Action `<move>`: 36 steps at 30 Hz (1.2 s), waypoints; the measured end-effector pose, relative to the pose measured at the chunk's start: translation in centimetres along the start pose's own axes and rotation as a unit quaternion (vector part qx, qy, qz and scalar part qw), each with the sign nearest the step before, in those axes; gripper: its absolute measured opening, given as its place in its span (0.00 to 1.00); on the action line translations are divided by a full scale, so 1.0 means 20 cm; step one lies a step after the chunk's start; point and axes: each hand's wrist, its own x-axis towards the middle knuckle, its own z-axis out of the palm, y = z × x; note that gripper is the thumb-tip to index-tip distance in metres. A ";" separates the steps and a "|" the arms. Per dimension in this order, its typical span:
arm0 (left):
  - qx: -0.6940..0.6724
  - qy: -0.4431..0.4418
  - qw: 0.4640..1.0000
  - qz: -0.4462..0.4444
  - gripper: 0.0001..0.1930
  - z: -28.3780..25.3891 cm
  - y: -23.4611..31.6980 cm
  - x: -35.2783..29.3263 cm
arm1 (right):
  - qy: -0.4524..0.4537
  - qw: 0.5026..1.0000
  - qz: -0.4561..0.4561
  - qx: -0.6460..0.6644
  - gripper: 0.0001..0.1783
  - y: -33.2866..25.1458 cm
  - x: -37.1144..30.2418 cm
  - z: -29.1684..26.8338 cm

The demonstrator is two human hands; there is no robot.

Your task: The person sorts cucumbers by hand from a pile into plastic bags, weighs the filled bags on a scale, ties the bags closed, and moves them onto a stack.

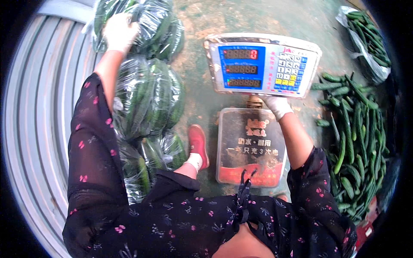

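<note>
Handling the far bag (157,21): we do best, we judge, to gather plenty of plastic before pulling, since thin film could tear under this load.
Far bag's place: it lies upper left on the floor (195,88), beyond two more bags (150,96).
Far bag's look: clear, glossy, creased film over long, dark green cucumbers.
Left hand (120,33): white-gloved, over the bag's film; blur hides the fingers, so we cannot tell its grip.
Right hand (278,106): gloved, beneath the scale's display (263,64); fingers hidden, grip untold. We would keep it off the platform (251,172).
Right side: loose cucumbers (357,142) lie heaped.
</note>
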 end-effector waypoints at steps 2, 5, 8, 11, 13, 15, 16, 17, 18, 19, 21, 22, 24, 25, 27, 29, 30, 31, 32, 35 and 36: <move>-0.040 -0.058 0.987 0.142 0.13 0.11 0.07 0.04 | -0.014 0.999 0.013 -0.050 0.29 -0.01 0.09 0.11; -0.002 -0.212 0.952 0.223 0.20 0.18 0.27 0.10 | -0.058 0.994 0.088 -0.010 0.29 0.03 0.13 0.13; 0.124 -0.337 0.913 0.196 0.23 0.26 0.26 0.07 | -0.051 0.990 0.134 0.009 0.29 0.13 0.04 0.06; 0.141 -0.388 0.905 0.107 0.30 0.32 0.09 -0.04 | -0.036 0.982 0.185 0.008 0.30 0.23 -0.10 -0.05; 0.109 -0.359 0.919 0.121 0.31 0.41 -0.07 -0.13 | -0.023 0.975 0.220 0.006 0.30 0.29 -0.18 -0.11; 0.093 -0.366 0.917 0.127 0.30 0.41 -0.16 -0.18 | -0.011 0.970 0.244 0.005 0.30 0.34 -0.23 -0.15; 0.099 -0.369 0.915 0.132 0.30 0.38 -0.16 -0.18 | -0.008 0.966 0.259 0.010 0.30 0.39 -0.28 -0.17; 0.081 -0.373 0.914 0.135 0.30 0.34 -0.14 -0.17 | -0.002 0.960 0.279 0.010 0.30 0.42 -0.33 -0.20; 0.062 -0.366 0.919 0.134 0.31 0.29 -0.17 -0.22 | 0.003 0.957 0.290 0.015 0.30 0.45 -0.36 -0.23; 0.043 -0.377 0.915 0.136 0.31 0.26 -0.16 -0.22 | 0.009 0.952 0.307 0.011 0.30 0.48 -0.38 -0.27; -0.008 -0.411 0.904 0.121 0.30 0.17 -0.16 -0.22 | 0.020 0.941 0.336 0.017 0.31 0.51 -0.43 -0.32; -0.045 -0.432 0.895 0.100 0.29 0.13 -0.18 -0.23 | 0.023 0.937 0.347 0.021 0.31 0.51 -0.44 -0.32; -0.118 -0.399 0.909 0.024 0.26 0.11 -0.24 -0.32 | 0.031 0.928 0.371 0.021 0.31 0.49 -0.44 -0.37; -0.189 -0.379 0.905 -0.043 0.25 0.09 -0.29 -0.38 | 0.038 0.925 0.378 0.027 0.31 0.45 -0.43 -0.39; -0.309 -0.326 0.878 -0.167 0.23 0.03 -0.34 -0.48 | 0.060 0.910 0.408 0.044 0.31 0.29 -0.44 -0.42; -0.448 -0.228 0.796 -0.337 0.20 -0.04 -0.38 -0.60 | -0.022 0.853 0.519 0.052 0.28 -0.02 -0.40 -0.41; -0.503 -0.241 0.700 -0.445 0.18 -0.11 -0.36 -0.59 | -0.018 0.859 0.510 0.043 0.28 -0.15 -0.42 -0.37; -0.600 -0.147 0.601 -0.507 0.17 -0.18 -0.31 -0.60 | -0.116 0.857 0.488 0.116 0.21 -0.26 -0.44 -0.31; -0.606 -0.183 0.509 -0.583 0.16 -0.26 -0.27 -0.58 | -0.213 0.841 0.463 0.182 0.15 -0.34 -0.44 -0.24; -0.654 -0.223 0.261 -0.674 0.15 -0.49 -0.20 -0.60 | -0.229 0.782 0.416 0.404 0.17 -1.03 0.34 -0.31; -0.698 -0.202 0.098 -0.680 0.16 -0.51 -0.17 -0.70 | -0.265 0.828 0.356 0.342 0.17 -1.21 0.65 -0.37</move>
